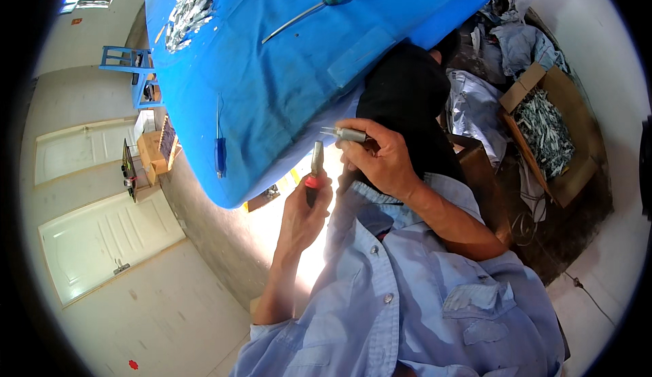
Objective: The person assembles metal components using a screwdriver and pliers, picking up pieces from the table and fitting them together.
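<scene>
Steadying both pieces looks like the key here. The left hand (305, 211) is wrapped round a red-and-black tool (317, 163), its metal end rising beyond the thumb. The right hand (384, 156) pinches a grey cylindrical piece (352, 135), whose thin prongs point leftward past the fingertips; the two metal ends sit near each other, apart. A firm left grip and light right fingertips should help alignment, and the blue-covered surface (292, 71) ahead of both hands could offer support.

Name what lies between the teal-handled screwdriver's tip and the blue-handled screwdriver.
Only blue cloth separates that tip from the blue-handled screwdriver, seen in the head view.
</scene>
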Demonstrator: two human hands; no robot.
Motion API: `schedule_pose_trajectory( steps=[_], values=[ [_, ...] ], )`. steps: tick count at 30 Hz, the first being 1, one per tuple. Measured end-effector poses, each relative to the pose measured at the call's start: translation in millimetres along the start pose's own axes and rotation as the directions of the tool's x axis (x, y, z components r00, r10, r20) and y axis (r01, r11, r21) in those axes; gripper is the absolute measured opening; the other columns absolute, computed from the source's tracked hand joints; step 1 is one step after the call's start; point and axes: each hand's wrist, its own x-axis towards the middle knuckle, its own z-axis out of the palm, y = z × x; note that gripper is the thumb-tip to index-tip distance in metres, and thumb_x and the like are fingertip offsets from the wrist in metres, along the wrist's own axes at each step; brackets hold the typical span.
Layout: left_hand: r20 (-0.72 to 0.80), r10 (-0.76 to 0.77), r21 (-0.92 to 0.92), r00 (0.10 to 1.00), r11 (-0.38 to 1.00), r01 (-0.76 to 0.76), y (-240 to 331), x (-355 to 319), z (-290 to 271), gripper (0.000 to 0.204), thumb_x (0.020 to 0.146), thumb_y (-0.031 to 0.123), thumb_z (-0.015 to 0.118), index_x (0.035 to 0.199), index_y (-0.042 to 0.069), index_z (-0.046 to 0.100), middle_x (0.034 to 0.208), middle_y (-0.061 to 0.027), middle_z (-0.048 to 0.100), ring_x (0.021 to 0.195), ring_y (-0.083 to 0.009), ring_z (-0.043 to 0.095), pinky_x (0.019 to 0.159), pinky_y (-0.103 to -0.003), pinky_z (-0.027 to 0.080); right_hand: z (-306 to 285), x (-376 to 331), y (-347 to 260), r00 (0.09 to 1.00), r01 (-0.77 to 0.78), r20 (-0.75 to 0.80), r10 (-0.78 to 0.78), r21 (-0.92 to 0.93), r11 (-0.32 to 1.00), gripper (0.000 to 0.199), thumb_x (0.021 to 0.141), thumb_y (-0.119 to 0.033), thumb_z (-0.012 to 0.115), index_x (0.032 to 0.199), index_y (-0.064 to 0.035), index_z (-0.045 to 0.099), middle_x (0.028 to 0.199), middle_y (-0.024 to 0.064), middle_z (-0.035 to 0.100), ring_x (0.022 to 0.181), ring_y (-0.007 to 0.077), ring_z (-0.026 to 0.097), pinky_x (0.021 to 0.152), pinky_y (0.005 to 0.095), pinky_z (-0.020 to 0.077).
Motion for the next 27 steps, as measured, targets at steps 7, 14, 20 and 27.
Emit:
schedule_pose_trajectory(
  steps=[7, 14, 20, 27],
  values=[
    [0.082, -0.046, -0.005, 0.996, 0.999, 0.047, 7, 1, 0, 0.040, 0.103, 0.025, 0.064, 0.130, -0.004, 0.062, 0.100, -0.0066, 0.066, 0.088, -0.0112, 0.064, 0.068, -0.027, 0.059, -2, 2, 7, 0.983, 0.186, 0.035, -0.182, -0.192, 0.964, 0.029, 0.093, 0.006, 0.067, 0.121, 0.0013, 0.070, 0.107, 0.0087, 0.071, 0.092, 0.0099, 0.068, 0.077, 0.0240, 0.0559],
    [0.062, 0.052, 0.018, 0.997, 0.998, -0.054, -1, 2, 9, 0.035, 0.103, 0.022, 0.062, 0.126, -0.004, 0.062, 0.085, -0.0038, 0.062, 0.070, -0.0103, 0.061, 0.062, -0.026, 0.055, 2, 2, 11, 0.993, 0.121, 0.020, -0.120, -0.125, 0.985, 0.027, 0.093, 0.006, 0.065, 0.120, 0.0013, 0.069, 0.103, 0.0089, 0.072, 0.091, 0.0112, 0.069, 0.079, 0.0260, 0.0565],
    [0.078, 0.232, 0.306, 0.970, 0.920, -0.245, 0, 4, 17, 0.025, 0.101, 0.016, 0.062, 0.116, -0.004, 0.064, 0.085, -0.0118, 0.062, 0.072, -0.0199, 0.063, 0.065, -0.034, 0.052, -1, 2, 8, 0.991, 0.106, 0.091, -0.094, -0.147, 0.983, 0.023, 0.097, 0.000, 0.066, 0.120, -0.0005, 0.067, 0.097, 0.0058, 0.072, 0.086, 0.0074, 0.068, 0.076, 0.0234, 0.0554],
    [0.086, 0.278, 0.381, 0.957, 0.878, -0.289, 13, 6, 21, 0.023, 0.094, 0.012, 0.066, 0.110, -0.006, 0.066, 0.098, -0.0200, 0.064, 0.088, -0.0344, 0.065, 0.080, -0.042, 0.051, -1, 2, 4, 0.995, 0.027, 0.096, -0.017, -0.098, 0.995, 0.021, 0.100, -0.004, 0.066, 0.120, -0.0011, 0.067, 0.093, 0.0050, 0.072, 0.076, 0.0065, 0.067, 0.068, 0.0222, 0.0554]
  ],
)
